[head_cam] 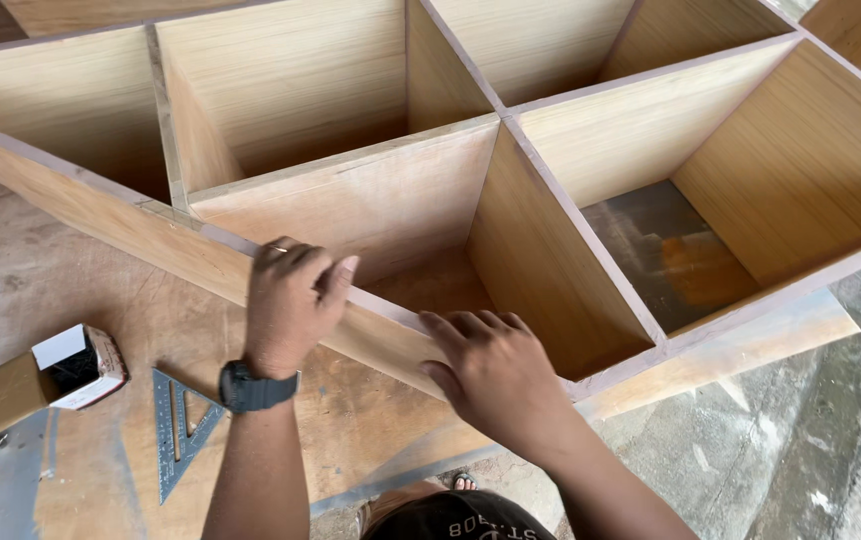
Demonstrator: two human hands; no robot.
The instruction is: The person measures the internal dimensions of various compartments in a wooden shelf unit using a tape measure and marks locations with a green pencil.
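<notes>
While the plywood cabinet frame (510, 180) lies on its back across a plywood sheet (70, 290) on the floor, both hands rest on its near side panel (130, 232), which runs diagonally from upper left to lower right. The frame is divided into open rectangular compartments by upright partitions; the near right compartment has no back, and a stained floor surface shows through it.

The left hand (290, 305) sits on the top edge of the near panel, just beside the junction with a partition. Its fingers are curled together over the edge, thumb raised and slightly apart; a ring shows on one finger and a dark wristwatch (253, 388) on the wrist. Whether it clamps the panel or merely presses on it cannot be told.

The right hand (490, 370) lies against the same edge, a little further right, palm down, fingers extended and close together, fingertips touching the rim. It grips nothing.

Left of the forearms, on the sheet, lie a metal speed square (182, 428) and, further left, a small opened cardboard box (50, 375). A small metal object lies at the lower left, too small to identify. Bare concrete floor (820, 430) occupies the lower right.
</notes>
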